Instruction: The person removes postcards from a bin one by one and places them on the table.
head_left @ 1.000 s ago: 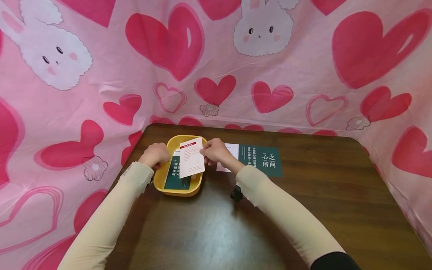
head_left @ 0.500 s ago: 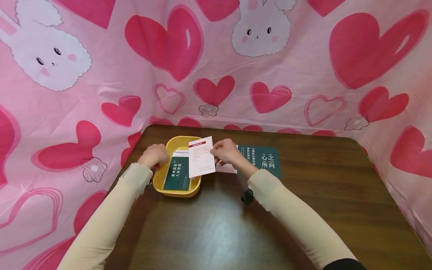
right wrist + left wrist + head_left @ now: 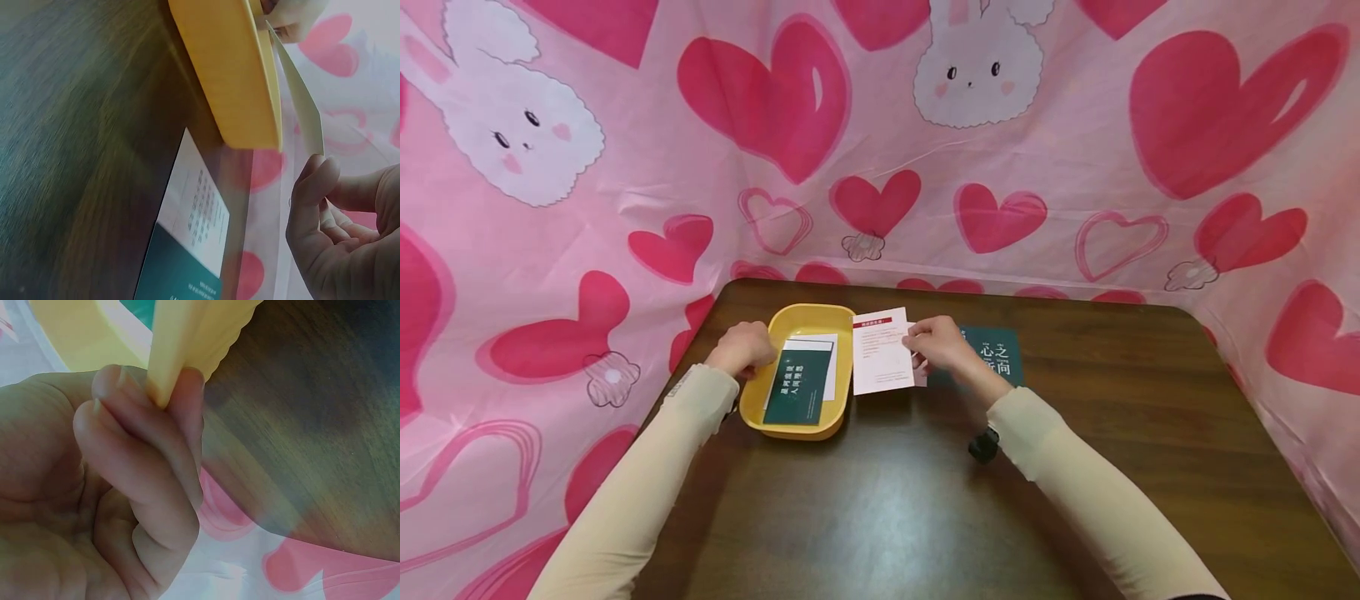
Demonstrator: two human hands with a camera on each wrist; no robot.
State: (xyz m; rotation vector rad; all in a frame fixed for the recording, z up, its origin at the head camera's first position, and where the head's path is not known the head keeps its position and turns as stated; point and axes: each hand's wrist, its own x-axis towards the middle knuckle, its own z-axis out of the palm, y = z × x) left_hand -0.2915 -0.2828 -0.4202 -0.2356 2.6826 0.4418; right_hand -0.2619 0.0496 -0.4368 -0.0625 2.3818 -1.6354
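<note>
My left hand grips the left rim of a yellow plastic basket. The left wrist view shows its fingers pinching the basket's edge. A dark green card with white lettering lies in the basket, over white cards. My right hand pinches the right edge of a white card with a red heading, held in the air just right of the basket. In the right wrist view this card appears nearly edge-on, between thumb and fingers.
On the dark wooden table, right of the basket, lies a green and white printed card, partly hidden by my right hand. A pink curtain with hearts and rabbits hangs behind the table and along its sides.
My right hand has carried the white card rightwards, from above the basket to beside it, uncovering the green card inside. My left hand stays on the rim.
</note>
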